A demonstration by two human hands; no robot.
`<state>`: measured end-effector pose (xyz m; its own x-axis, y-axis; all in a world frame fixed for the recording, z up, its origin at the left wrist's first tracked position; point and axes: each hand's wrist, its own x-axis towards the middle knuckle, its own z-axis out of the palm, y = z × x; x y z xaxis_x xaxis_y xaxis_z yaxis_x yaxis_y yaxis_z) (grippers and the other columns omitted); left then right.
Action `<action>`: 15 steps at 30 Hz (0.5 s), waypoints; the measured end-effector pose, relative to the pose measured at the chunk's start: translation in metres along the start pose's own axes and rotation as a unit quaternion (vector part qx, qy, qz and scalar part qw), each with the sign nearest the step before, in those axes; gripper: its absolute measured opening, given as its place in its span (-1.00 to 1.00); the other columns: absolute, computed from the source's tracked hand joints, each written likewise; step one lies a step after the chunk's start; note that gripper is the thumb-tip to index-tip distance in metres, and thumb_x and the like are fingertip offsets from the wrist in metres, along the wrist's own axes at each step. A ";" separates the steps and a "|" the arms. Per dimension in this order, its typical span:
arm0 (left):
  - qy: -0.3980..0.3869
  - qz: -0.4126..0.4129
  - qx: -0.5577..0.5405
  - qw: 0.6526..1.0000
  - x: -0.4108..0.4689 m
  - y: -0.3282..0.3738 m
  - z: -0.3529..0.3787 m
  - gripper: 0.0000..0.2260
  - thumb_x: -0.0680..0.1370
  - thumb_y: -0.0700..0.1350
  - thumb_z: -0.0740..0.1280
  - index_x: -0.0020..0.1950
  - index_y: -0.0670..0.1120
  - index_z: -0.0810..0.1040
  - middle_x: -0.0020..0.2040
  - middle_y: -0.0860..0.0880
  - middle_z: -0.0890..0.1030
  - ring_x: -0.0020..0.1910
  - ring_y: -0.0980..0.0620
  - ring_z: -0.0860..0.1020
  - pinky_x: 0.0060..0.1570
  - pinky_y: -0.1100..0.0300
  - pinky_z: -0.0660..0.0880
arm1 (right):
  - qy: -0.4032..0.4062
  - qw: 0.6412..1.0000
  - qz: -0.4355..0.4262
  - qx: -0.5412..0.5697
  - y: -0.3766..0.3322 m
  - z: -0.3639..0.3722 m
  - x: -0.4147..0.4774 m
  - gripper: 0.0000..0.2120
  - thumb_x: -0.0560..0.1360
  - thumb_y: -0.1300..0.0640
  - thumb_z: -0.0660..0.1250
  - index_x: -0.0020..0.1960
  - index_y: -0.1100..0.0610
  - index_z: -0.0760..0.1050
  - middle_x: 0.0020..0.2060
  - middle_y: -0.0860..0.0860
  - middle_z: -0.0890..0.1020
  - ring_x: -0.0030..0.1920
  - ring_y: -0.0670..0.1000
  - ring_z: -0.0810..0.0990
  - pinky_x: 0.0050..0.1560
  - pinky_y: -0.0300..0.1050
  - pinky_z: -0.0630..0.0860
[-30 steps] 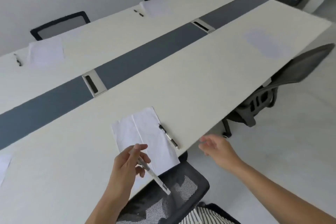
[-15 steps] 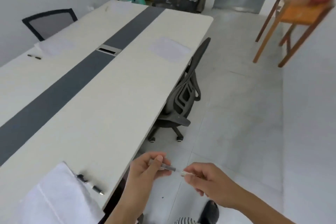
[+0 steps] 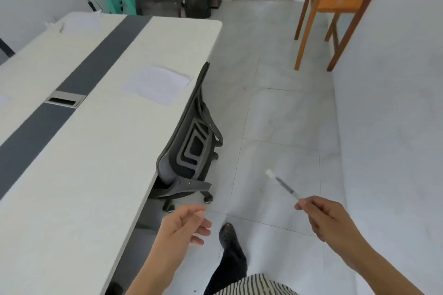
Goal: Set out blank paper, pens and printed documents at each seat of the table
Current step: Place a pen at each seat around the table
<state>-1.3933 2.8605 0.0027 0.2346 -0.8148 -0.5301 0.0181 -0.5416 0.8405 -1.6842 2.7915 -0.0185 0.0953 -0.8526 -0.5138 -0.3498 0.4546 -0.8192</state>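
Your right hand [image 3: 328, 218] pinches the pen [image 3: 284, 185] by one end, likely meant for the next seat, where the paper [image 3: 157, 84] seems to lack one. Your left hand [image 3: 184, 227] holds nothing, fingers [image 3: 203, 224] loosely apart.

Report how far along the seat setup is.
Done: a paper sheet already lies at the seat by the grey office chair, and a second sheet lies at the far corner. In hand: the right hand pinches a pen; the left hand is empty and open. Left: no pen shows beside the paper sheet, so this one likely goes there. Whether sheets are blank or printed, I cannot tell.
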 end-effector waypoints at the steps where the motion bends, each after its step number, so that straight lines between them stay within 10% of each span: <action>1: -0.001 -0.003 0.003 1.000 0.014 0.006 0.003 -0.85 0.60 -0.25 0.25 0.06 -0.17 0.61 -0.18 -0.22 0.69 -0.22 -0.10 0.65 -0.17 0.02 0.56 | 0.008 1.000 0.001 0.009 -0.005 -0.004 0.012 -0.77 0.59 0.10 0.27 -0.15 0.13 0.64 -0.53 -0.02 0.31 -0.52 -0.07 0.23 -0.43 -0.17 0.21; 15: -0.057 0.069 0.054 0.995 0.242 0.176 0.033 -0.86 0.60 -0.20 0.26 0.06 -0.08 0.60 -0.19 -0.11 0.70 -0.19 -0.04 0.65 -0.18 0.13 0.58 | 0.071 0.997 -0.012 0.004 -0.147 -0.046 0.199 -0.77 0.58 0.12 0.28 -0.18 0.14 0.64 -0.50 0.03 0.31 -0.49 -0.02 0.24 -0.40 -0.12 0.21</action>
<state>-1.3655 2.5613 0.0192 0.1150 -0.8974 -0.4259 -0.1120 -0.4377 0.8921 -1.6569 2.5431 0.0119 -0.0296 -0.8907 -0.4536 -0.3408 0.4356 -0.8331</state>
